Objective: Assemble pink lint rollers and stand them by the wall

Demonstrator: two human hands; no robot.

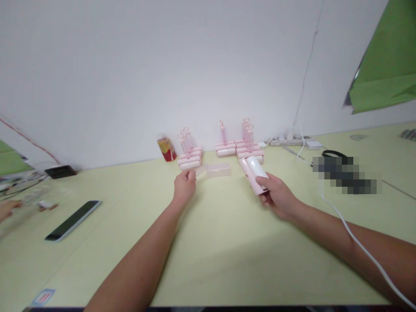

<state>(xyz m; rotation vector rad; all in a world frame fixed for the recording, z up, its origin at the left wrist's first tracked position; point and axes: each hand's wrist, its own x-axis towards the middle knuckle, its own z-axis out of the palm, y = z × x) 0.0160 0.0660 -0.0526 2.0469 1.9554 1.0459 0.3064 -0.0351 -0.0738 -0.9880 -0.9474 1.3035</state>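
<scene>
My right hand (276, 193) is wrapped round a lint roller (255, 171), a white roll in a pink housing, held tilted above the table. My left hand (185, 186) is closed in a pinch on a thin clear pinkish piece (201, 169) that points right; its exact kind is too blurred to tell. Just right of that piece lies a clear pinkish plastic cover (218, 170). Behind my hands, several more pink-and-white lint rollers stand with their handles up, in a left group (190, 162), a middle one (226, 150) and a right group (250, 149).
A red and yellow can (167, 148) leans by the wall. On the left lie a phone (73, 221), a dark device (61, 172) and another person's hand (8, 209). At right are a power strip (289, 141), a black strap (334, 154) and a white cable (354, 238) crossing my right arm.
</scene>
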